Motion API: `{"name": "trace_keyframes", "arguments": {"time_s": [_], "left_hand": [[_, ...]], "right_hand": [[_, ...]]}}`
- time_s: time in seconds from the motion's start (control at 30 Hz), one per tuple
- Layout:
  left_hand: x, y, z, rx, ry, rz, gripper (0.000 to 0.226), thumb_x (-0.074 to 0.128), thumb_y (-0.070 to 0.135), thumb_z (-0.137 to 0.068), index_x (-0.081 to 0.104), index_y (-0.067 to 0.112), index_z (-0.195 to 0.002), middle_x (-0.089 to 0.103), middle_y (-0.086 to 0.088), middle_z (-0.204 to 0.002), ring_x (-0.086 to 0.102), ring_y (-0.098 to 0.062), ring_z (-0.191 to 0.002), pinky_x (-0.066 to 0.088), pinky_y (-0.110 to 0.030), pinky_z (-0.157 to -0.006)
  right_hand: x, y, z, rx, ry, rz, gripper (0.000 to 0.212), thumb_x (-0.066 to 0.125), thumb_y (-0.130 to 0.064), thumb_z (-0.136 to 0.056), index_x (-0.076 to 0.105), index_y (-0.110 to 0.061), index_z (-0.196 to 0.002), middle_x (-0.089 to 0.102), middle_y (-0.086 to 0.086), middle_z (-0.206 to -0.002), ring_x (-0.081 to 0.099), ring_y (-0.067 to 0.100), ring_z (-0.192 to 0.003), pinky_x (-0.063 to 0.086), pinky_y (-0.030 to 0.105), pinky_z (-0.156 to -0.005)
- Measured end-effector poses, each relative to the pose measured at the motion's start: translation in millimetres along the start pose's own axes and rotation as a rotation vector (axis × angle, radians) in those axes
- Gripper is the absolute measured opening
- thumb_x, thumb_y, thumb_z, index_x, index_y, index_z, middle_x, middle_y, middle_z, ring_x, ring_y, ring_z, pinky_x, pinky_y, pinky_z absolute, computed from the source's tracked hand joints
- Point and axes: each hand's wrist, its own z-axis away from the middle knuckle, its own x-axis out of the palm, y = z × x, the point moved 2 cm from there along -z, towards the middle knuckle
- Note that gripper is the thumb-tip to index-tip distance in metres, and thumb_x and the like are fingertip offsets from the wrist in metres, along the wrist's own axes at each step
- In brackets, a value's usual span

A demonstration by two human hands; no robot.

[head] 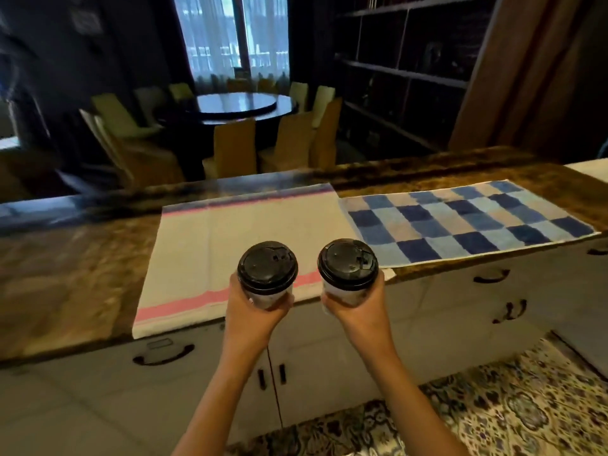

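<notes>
- I am holding a white paper cup with a black plastic lid [267,268] in my left hand [255,312], my fingers and thumb curling round its wall just under the lid's rim.
- I am gripping a second white paper cup with a black lid [348,265] in my right hand [357,311] in the same way, with my fingers wrapping round its lower wall.
- I am keeping both cups upright in the air, side by side and near each other without touching, lids facing up towards me.
- Both are hanging over the near edge of a brown marbled stone counter [65,258]. The first is showing in front of the middle of that edge, and the second just to its right.
- A white cloth with pink stripes [230,232] is lying flat on the counter behind the cups, reaching from the far edge to the near edge. The first cup is covering part of its near pink stripe, and the second is covering its near right corner.
- A blue and pale checked towel [460,218] is lying just beside the white cloth, along the right part of the counter.
- White cabinet fronts with dark handles [329,340] are showing under the counter's near edge, behind my forearms.
- A patterned floral rug [493,406] is covering the floor at lower right.
- Beyond the far edge, a dark round dining table [240,105] is standing among pale chairs.
</notes>
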Motion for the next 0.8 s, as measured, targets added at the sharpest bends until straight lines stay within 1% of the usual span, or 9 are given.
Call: {"name": "trace_keyframes", "arguments": {"time_s": [0.07, 0.1, 0.17, 0.23, 0.33, 0.47, 0.57, 0.7, 0.8], "left_hand": [[3, -2, -20, -0.015, 0.051, 0.002, 0.077, 0.088, 0.010, -0.072, 0.041, 0.039, -0.126, 0.055, 0.022, -0.118, 0.054, 0.023, -0.102, 0.052, -0.013, -0.082], [3, -4, -29, -0.020, 0.070, 0.004, 0.077, 0.087, 0.008, -0.072, 0.041, 0.037, -0.127, 0.054, 0.022, -0.118, 0.054, 0.023, -0.101, 0.052, -0.010, -0.076], [1, -8, -48, -0.048, 0.107, 0.003, 0.077, 0.087, 0.007, -0.072, 0.041, 0.034, -0.128, 0.054, 0.022, -0.117, 0.055, 0.021, -0.100, 0.052, -0.009, -0.074], [-4, -11, -66, -0.067, 0.151, -0.010, 0.080, 0.087, 0.008, -0.071, 0.041, 0.034, -0.131, 0.054, 0.022, -0.119, 0.055, 0.013, -0.105, 0.051, -0.019, -0.088], [-13, -22, -94, -0.100, 0.193, -0.010, 0.082, 0.086, 0.007, -0.072, 0.040, 0.030, -0.136, 0.054, 0.015, -0.124, 0.053, 0.001, -0.111, 0.047, -0.027, -0.096], [-28, -39, -129, -0.107, 0.254, -0.015, 0.081, 0.086, 0.003, -0.072, 0.039, 0.034, -0.130, 0.051, 0.026, -0.115, 0.051, 0.011, -0.102, 0.045, -0.009, -0.080], [-44, -54, -161, -0.109, 0.299, -0.009, 0.079, 0.085, 0.000, -0.072, 0.040, 0.032, -0.129, 0.050, 0.028, -0.113, 0.051, 0.010, -0.101, 0.044, -0.002, -0.074], [-70, -72, -208, -0.104, 0.313, -0.015, 0.078, 0.085, 0.004, -0.073, 0.043, 0.027, -0.134, 0.057, 0.010, -0.123, 0.055, -0.008, -0.113, 0.045, -0.013, -0.086], [-91, -83, -242, -0.124, 0.319, -0.059, 0.080, 0.084, 0.010, -0.076, 0.041, 0.020, -0.142, 0.055, 0.002, -0.132, 0.052, -0.013, -0.119, 0.043, -0.016, -0.089]], "right_hand": [[13, 3, -28, 0.005, -0.055, -0.001, 0.087, 0.088, -0.014, -0.070, 0.037, -0.037, -0.137, 0.054, -0.013, -0.133, 0.053, 0.015, -0.128, 0.056, 0.049, -0.096], [20, 5, -42, 0.004, -0.074, -0.003, 0.086, 0.088, -0.013, -0.071, 0.037, -0.037, -0.136, 0.053, -0.017, -0.129, 0.053, 0.012, -0.126, 0.057, 0.043, -0.095], [33, 6, -66, -0.001, -0.101, -0.026, 0.085, 0.087, -0.007, -0.071, 0.037, -0.033, -0.135, 0.051, -0.024, -0.123, 0.052, -0.002, -0.117, 0.052, 0.013, -0.091], [46, 8, -87, -0.005, -0.130, -0.038, 0.085, 0.087, -0.005, -0.070, 0.038, -0.030, -0.135, 0.051, -0.025, -0.122, 0.051, -0.016, -0.110, 0.046, 0.000, -0.082], [70, 14, -115, 0.016, -0.198, -0.044, 0.085, 0.087, -0.007, -0.071, 0.038, -0.030, -0.137, 0.051, -0.024, -0.122, 0.051, -0.016, -0.109, 0.046, 0.000, -0.079], [107, 23, -146, 0.034, -0.233, -0.035, 0.086, 0.087, -0.008, -0.071, 0.037, -0.028, -0.139, 0.050, -0.017, -0.123, 0.051, 0.005, -0.115, 0.046, 0.003, -0.078], [141, 30, -167, 0.034, -0.247, -0.030, 0.085, 0.087, -0.007, -0.072, 0.035, -0.030, -0.135, 0.049, -0.021, -0.121, 0.051, 0.004, -0.111, 0.046, -0.001, -0.074], [189, 41, -196, 0.063, -0.254, -0.023, 0.084, 0.087, -0.009, -0.072, 0.034, -0.036, -0.131, 0.046, -0.032, -0.116, 0.053, -0.005, -0.103, 0.046, -0.002, -0.072], [227, 46, -215, 0.084, -0.269, -0.008, 0.085, 0.087, -0.012, -0.073, 0.033, -0.037, -0.133, 0.049, -0.023, -0.124, 0.053, 0.005, -0.113, 0.046, 0.007, -0.083]]}}
